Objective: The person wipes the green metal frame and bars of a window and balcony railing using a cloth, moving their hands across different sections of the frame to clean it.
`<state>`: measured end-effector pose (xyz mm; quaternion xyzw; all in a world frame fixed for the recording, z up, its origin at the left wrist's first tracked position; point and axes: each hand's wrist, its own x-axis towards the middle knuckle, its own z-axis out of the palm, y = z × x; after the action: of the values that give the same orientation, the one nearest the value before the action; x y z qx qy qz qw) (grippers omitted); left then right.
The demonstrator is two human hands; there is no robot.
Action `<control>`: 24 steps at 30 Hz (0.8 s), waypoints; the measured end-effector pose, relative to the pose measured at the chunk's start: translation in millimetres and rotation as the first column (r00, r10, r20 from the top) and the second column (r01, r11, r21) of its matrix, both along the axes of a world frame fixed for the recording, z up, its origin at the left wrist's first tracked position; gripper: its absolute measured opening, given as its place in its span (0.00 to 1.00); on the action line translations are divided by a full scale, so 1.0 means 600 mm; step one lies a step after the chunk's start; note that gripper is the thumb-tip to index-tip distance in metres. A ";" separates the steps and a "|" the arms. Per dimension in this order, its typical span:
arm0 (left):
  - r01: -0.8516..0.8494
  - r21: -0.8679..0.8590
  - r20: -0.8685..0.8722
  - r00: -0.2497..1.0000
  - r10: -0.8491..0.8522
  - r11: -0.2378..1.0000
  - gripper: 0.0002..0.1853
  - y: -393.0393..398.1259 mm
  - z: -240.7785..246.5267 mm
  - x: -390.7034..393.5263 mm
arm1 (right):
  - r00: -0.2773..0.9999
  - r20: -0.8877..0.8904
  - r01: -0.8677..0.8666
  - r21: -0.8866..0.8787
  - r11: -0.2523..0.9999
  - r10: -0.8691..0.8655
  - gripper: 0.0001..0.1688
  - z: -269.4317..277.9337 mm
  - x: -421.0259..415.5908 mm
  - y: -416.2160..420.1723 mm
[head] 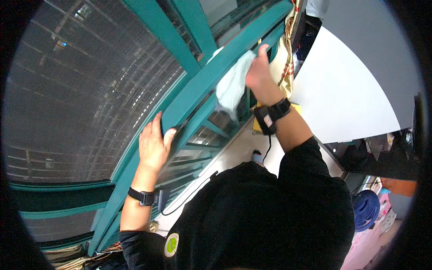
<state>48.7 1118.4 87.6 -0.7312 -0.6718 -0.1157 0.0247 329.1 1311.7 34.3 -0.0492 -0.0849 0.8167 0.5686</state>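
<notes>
A teal window frame (202,86) runs diagonally before me, with a long rail rising to the upper right. My left hand (153,145) grips this rail, its fingers on the outer side and its thumb on the inner side. Farther along, a pale, damp-looking cloth (233,81) hangs against the inner side of the rail. A small white part of it shows past the far edge. My right hand (261,72), slightly blurred, holds the cloth near its right edge with the thumb pointing up. The fingertips are hidden. Both wrists wear black straps with small devices and cables.
Dark mesh screen (84,101) fills the left side. A gold patterned curtain (288,50) is gathered beside the right hand. A yellow object (258,125) lies below that wrist. To the right stand a white panel (344,91) and a bed with pink bedding (366,246) and a blue hat (366,209).
</notes>
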 end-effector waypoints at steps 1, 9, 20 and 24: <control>0.004 0.012 -0.005 1.000 -0.004 1.000 0.35 0.001 -0.003 -0.001 | 0.992 0.101 0.077 -0.040 0.996 -0.072 0.56 0.008 0.023 0.026; -0.023 0.007 0.012 1.000 0.023 1.000 0.35 0.004 0.001 0.003 | 0.725 0.429 0.558 0.093 0.825 -0.539 0.52 -0.036 0.213 0.263; -0.030 -0.012 0.118 0.993 0.031 0.999 0.34 -0.008 0.010 0.003 | 0.846 0.458 0.301 0.014 0.953 -0.274 0.45 0.021 0.021 0.046; 0.059 0.143 0.247 0.964 -0.093 0.988 0.32 -0.007 0.003 -0.012 | 0.879 0.455 0.187 -0.047 0.981 -0.146 0.47 0.045 -0.089 -0.080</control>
<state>41.6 1114.1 89.3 -0.7324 -0.6316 -0.2540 -0.0166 275.4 1263.7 61.3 -0.2690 -0.1726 0.7342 0.5990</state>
